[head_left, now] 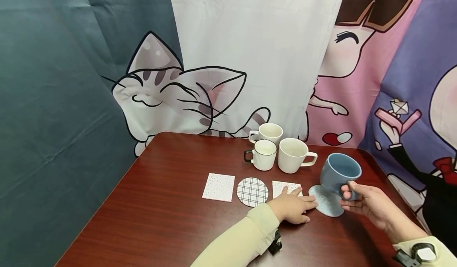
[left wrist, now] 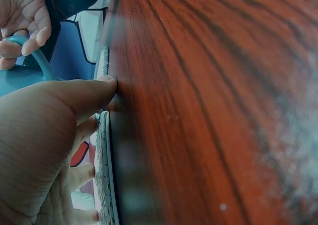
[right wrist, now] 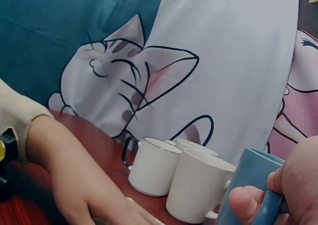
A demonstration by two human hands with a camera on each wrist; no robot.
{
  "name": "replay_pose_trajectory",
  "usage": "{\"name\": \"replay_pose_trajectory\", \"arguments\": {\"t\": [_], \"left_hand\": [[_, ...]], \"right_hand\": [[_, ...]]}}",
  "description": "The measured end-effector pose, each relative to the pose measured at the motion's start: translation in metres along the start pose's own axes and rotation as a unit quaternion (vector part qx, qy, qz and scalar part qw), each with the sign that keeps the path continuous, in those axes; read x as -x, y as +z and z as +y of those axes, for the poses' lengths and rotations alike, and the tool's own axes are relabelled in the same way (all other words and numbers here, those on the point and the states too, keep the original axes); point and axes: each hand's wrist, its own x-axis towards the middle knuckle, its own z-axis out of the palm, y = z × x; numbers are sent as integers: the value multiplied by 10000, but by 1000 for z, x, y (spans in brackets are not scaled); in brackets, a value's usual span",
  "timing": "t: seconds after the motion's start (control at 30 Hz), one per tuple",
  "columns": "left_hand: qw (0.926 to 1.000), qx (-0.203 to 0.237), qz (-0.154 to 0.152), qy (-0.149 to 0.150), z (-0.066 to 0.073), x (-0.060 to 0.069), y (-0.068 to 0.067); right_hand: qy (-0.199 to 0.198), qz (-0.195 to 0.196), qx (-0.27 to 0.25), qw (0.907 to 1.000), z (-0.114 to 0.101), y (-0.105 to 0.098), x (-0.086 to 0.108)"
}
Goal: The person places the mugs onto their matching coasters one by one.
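My right hand (head_left: 371, 203) holds a blue mug (head_left: 339, 173) by its handle. The mug hangs upright over a round grey-blue coaster (head_left: 326, 201); whether it touches the coaster cannot be told. My left hand (head_left: 292, 206) lies with fingers spread over the near part of a speckled square coaster (head_left: 282, 187). Some of its fingertips reach the left edge of the round grey-blue coaster. In the left wrist view its thumb (left wrist: 94, 91) touches the tabletop. The right wrist view has the blue mug (right wrist: 253, 175) with curled fingers at the handle.
Behind the coasters stand a ribbed white mug with black handle (head_left: 264, 156), a plain white mug (head_left: 290, 156) and another white mug (head_left: 271, 131). A speckled square coaster (head_left: 219, 187) and a plaid round coaster (head_left: 252, 191) lie left of my hand. A printed curtain (head_left: 257, 41) hangs behind the table.
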Motion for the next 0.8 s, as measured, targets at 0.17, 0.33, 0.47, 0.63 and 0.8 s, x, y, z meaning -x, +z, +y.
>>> {"name": "replay_pose_trajectory", "arguments": {"t": [0.17,0.33,0.47,0.63,0.8], "left_hand": [[10000,-17,-8,-51,2,-2,-1],[10000,-22,-12,-68,2,-1,-1],[10000,-39,22,-46,2,1,-1],[10000,-48,8,-53,2,2,-2],[10000,-42,30,-71,4,1,-1]], "right_hand": [[33,-93,-51,9999,4,2,2],[93,-66,-23,9999,9,3,3],[88,-64,-20,9999,15,3,5],[158,-67,-116,9998,21,2,6],[178,10,-122,9998,28,2,9]]}}
